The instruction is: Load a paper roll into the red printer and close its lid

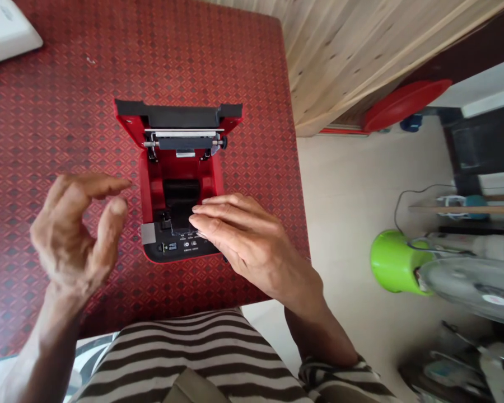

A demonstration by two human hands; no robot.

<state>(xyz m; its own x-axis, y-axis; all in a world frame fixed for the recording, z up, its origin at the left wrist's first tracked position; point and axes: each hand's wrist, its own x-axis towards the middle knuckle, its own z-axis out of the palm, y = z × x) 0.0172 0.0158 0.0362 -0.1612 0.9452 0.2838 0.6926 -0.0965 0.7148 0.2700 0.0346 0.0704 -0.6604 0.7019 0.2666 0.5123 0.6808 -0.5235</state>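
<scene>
A small red and black printer (183, 246) sits on the table with its lid (180, 115) raised, showing a roller and metal bar under the lid. Inside the red bay lies a smooth black piece (182, 204), whose front end reaches the labelled control panel. My right hand (252, 238) is at the right front of the printer, fingers pressed together on the right edge of that black piece; its thumb is mostly hidden. Left of the printer, my left hand (79, 229) hovers with thumb and fingers apart, holding nothing.
The table (79, 123) has a red patterned cover. A white object (8, 31) lies at the far left corner. Wooden panelling (331, 50) borders the table's far right. On the floor to the right stand a green bucket (390, 260) and a fan (479, 288).
</scene>
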